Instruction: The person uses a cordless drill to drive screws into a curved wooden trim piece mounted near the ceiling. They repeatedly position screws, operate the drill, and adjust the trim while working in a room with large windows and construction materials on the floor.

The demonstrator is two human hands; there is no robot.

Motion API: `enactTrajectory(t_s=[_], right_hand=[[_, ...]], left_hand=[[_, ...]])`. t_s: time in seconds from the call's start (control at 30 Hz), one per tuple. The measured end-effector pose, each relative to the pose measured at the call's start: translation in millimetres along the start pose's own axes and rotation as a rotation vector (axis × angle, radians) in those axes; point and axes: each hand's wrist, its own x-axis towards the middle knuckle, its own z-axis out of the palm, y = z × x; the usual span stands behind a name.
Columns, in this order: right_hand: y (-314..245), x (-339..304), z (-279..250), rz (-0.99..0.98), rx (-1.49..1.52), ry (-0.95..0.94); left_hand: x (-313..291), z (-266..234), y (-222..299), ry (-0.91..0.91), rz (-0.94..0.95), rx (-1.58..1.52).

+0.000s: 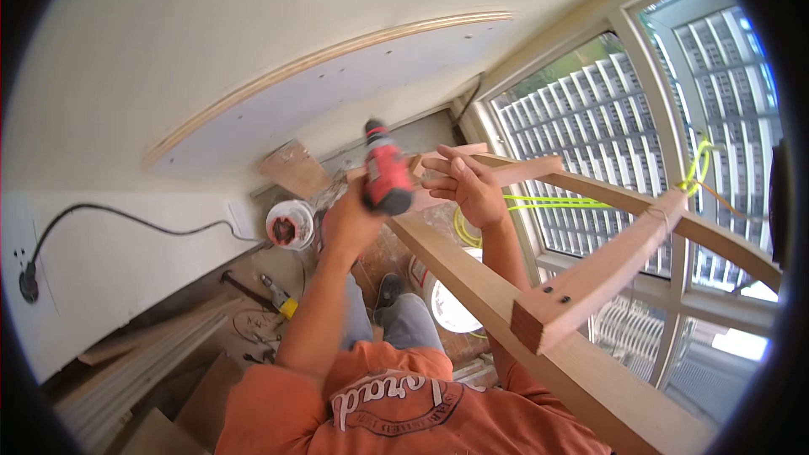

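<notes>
My left hand (344, 221) is wrapped round the grip of a red and black cordless drill (388, 170). The drill's black chuck points away from me, toward the wall. To its right my right hand (474, 190) is raised with its fingers apart, and I see nothing in it. Just beyond and below both hands runs a wooden frame of long rails (472, 274) and short crosspieces. One near crosspiece (602, 265) has two dark holes or screw heads in its end. Part of the frame lies hidden behind the drill and my hands.
A wood-edged panel (329, 76) is fixed to the wall. Windows (581, 118) stand at right, with yellow-green cord (695, 168) tied to the frame. Buckets (289, 225) (455, 303) sit on the floor. A black cable (126, 209) crosses at left, above boards (143, 379) and a yellow-handled tool (282, 299).
</notes>
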Motion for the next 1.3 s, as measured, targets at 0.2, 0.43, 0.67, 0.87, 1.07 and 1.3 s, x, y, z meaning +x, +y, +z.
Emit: enactTrajectory(t_s=[0.2, 0.43, 0.67, 0.87, 1.07, 1.3], right_hand=[[94, -81, -53, 0.033, -0.266, 0.755], [183, -113, 89, 0.162, -0.786, -0.135], [63, 33, 217, -0.240, -0.206, 0.368], [1, 102, 252, -0.226, -0.125, 0.611], [13, 125, 261, -0.232, -0.393, 0.635], [-5, 109, 244, -0.121, -0.383, 0.539]], left_hand=[[-61, -48, -110, -0.020, -0.022, -0.215], [-144, -55, -220, 0.014, -0.332, -0.211], [-189, -49, -212, 0.034, -0.484, -0.445], [-208, -51, -220, -0.008, -0.491, -0.394], [-222, -57, -239, 0.076, -0.477, -0.377], [-214, -77, -210, -0.003, -0.606, -0.350]])
